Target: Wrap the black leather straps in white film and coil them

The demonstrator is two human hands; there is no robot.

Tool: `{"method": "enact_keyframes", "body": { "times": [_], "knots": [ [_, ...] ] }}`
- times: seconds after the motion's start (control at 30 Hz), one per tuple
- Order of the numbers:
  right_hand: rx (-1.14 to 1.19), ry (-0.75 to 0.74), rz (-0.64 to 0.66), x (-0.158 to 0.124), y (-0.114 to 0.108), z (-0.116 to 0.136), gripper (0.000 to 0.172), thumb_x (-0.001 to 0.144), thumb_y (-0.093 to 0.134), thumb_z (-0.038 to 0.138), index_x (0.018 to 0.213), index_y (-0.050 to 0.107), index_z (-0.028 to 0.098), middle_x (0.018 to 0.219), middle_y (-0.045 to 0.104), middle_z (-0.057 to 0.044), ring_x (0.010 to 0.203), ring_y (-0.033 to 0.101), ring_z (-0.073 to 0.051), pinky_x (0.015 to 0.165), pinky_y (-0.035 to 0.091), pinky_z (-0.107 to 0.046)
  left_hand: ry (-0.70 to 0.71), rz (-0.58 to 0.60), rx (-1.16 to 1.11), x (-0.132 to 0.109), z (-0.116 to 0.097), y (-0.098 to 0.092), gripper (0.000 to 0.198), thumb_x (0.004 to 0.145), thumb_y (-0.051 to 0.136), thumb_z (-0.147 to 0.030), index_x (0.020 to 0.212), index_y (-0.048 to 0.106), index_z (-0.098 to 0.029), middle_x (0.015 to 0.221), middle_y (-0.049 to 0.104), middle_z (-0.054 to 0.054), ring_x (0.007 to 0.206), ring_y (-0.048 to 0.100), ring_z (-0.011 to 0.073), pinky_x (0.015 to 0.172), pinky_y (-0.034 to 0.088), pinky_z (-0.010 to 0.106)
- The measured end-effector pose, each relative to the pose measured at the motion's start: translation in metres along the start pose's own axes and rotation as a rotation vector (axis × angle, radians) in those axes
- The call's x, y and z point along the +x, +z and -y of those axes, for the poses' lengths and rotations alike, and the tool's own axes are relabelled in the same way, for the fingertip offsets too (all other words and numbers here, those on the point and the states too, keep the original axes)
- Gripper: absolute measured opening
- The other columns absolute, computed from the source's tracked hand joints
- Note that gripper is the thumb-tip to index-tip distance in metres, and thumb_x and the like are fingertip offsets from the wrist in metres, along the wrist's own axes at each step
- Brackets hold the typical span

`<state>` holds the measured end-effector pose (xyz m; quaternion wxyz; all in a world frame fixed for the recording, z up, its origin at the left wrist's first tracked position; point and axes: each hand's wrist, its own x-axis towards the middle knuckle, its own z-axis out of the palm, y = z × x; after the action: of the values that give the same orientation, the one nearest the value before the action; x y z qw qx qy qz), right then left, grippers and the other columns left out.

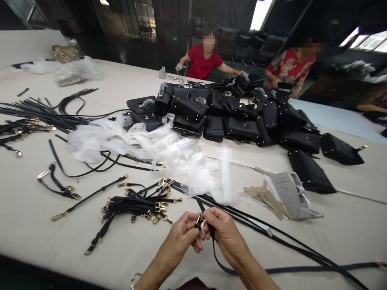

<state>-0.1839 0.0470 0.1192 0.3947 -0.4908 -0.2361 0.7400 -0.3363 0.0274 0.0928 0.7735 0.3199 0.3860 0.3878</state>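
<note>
At the front of the table, my left hand [185, 233] pinches a small metal buckle [199, 222] with a bit of black strap at it. Close against it, my right hand [225, 231] grips a long black strap [215, 251] near the buckle. From the right hand the strap loops down and runs off toward the right edge. Fingers hide part of the buckle, so I cannot tell whether the strap passes through it. Left of my hands lies a pile of short black straps [133, 205] with gold-coloured clasps.
Black handbags [244, 129] are heaped at the back, before two people across the table. White wrapping sheets [181, 157] lie in the middle. Long straps [33, 110] spread at the left. A grey box [290, 189] and brown card strips [266, 197] sit to the right.
</note>
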Motion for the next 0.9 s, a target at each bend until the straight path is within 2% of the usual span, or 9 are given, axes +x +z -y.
{"method": "enact_keyframes", "body": {
  "times": [0.17,0.3,0.4,0.5,0.6,0.67,0.73,0.9],
  "knots": [
    [0.014,0.035,-0.054,0.005,-0.005,0.008,0.038,0.066,0.086,0.045,0.075,0.070,0.012,0.061,0.062,0.000,0.052,0.052,-0.010,0.052,0.039,-0.023,-0.078,0.061,-0.175,-0.001,-0.008,-0.009,0.045,0.078,0.077,-0.045,0.106,0.058,-0.014,0.091,0.070,0.011,0.067,0.066,0.0152,0.058,0.048,0.023],
    [-0.001,0.055,-0.043,0.006,-0.006,0.011,0.036,0.065,0.087,0.044,0.073,0.071,0.012,0.065,0.065,-0.003,0.058,0.054,-0.011,0.056,0.043,-0.024,-0.105,0.017,-0.212,-0.003,-0.015,-0.013,0.040,0.080,0.075,-0.041,0.106,0.057,-0.017,0.090,0.068,0.007,0.060,0.061,0.0107,0.053,0.042,0.020],
    [-0.048,0.059,-0.025,0.005,-0.013,0.014,0.035,0.068,0.084,0.046,0.073,0.070,0.014,0.074,0.068,-0.004,0.054,0.049,-0.008,0.047,0.034,-0.021,-0.077,-0.023,-0.035,-0.003,-0.022,-0.012,0.031,0.084,0.069,-0.040,0.105,0.059,-0.020,0.099,0.066,0.005,0.054,0.049,0.0067,0.051,0.037,0.019],
    [-0.124,0.090,-0.057,0.005,-0.030,0.018,0.039,0.071,0.081,0.050,0.074,0.067,0.014,0.068,0.064,-0.001,0.045,0.037,-0.004,0.042,0.019,-0.021,0.009,-0.124,0.283,-0.005,-0.027,-0.009,0.033,0.087,0.062,-0.046,0.112,0.061,-0.023,0.103,0.065,0.005,0.069,0.052,0.0140,0.061,0.043,0.023],
    [-0.187,0.124,-0.059,0.004,-0.050,0.020,0.040,0.072,0.079,0.051,0.077,0.065,0.014,0.059,0.056,0.004,0.044,0.032,-0.003,0.044,0.012,-0.021,0.094,-0.230,0.552,-0.008,-0.028,-0.005,0.038,0.091,0.053,-0.050,0.116,0.064,-0.024,0.086,0.064,0.004,0.079,0.055,0.0213,0.072,0.045,0.028],
    [-0.214,0.137,-0.027,0.000,-0.058,0.020,0.040,0.074,0.077,0.050,0.078,0.065,0.013,0.059,0.054,0.004,0.045,0.031,-0.003,0.045,0.012,-0.022,0.108,-0.171,0.621,-0.011,-0.027,-0.001,0.042,0.094,0.048,-0.050,0.125,0.061,-0.024,0.080,0.061,0.003,0.075,0.054,0.0206,0.073,0.043,0.029],
    [-0.236,0.149,0.030,-0.004,-0.059,0.019,0.039,0.076,0.076,0.050,0.076,0.064,0.013,0.059,0.055,0.003,0.044,0.031,-0.003,0.046,0.012,-0.022,0.099,-0.062,0.593,-0.014,-0.026,0.003,0.047,0.097,0.043,-0.050,0.134,0.055,-0.025,0.078,0.059,0.001,0.070,0.050,0.0180,0.070,0.040,0.028],
    [-0.192,0.164,0.186,-0.015,-0.048,0.012,0.039,0.079,0.074,0.048,0.069,0.057,0.014,0.057,0.055,0.003,0.044,0.033,-0.004,0.047,0.015,-0.023,0.011,0.139,0.247,-0.018,-0.019,0.015,0.056,0.097,0.044,-0.054,0.144,0.044,-0.024,0.078,0.052,0.000,0.056,0.032,0.0105,0.052,0.026,0.024]
  ]
}}
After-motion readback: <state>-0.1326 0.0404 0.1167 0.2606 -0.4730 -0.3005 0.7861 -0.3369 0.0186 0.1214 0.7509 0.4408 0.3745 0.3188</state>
